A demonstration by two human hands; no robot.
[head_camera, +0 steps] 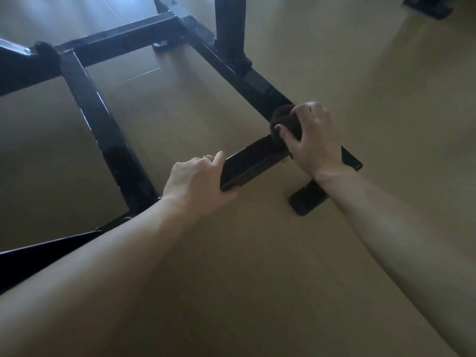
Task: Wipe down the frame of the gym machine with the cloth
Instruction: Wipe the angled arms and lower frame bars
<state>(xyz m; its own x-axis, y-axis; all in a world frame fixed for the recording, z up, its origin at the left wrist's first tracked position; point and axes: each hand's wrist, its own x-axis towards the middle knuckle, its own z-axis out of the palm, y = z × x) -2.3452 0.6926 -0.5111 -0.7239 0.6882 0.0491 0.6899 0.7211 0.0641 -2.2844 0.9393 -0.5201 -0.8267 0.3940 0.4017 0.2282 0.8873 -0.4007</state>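
The black metal frame of the gym machine (pixel 108 130) lies low over a tan floor, its bars joined in a grid. My right hand (pixel 313 139) grips a bunched dark brown cloth (pixel 283 119) and presses it on the base bar where a short cross bar (pixel 253 162) meets it. My left hand (pixel 195 180) holds the near end of that cross bar, thumb on top and fingers curled under its end. A ring shows on one left finger.
An upright black post (pixel 229 24) rises from the base bar at the top middle. A black foot pad (pixel 307 199) sits on the floor under my right wrist. Another dark base piece (pixel 430 5) lies at the top right. Tan floor (pixel 257 266) spreads in front.
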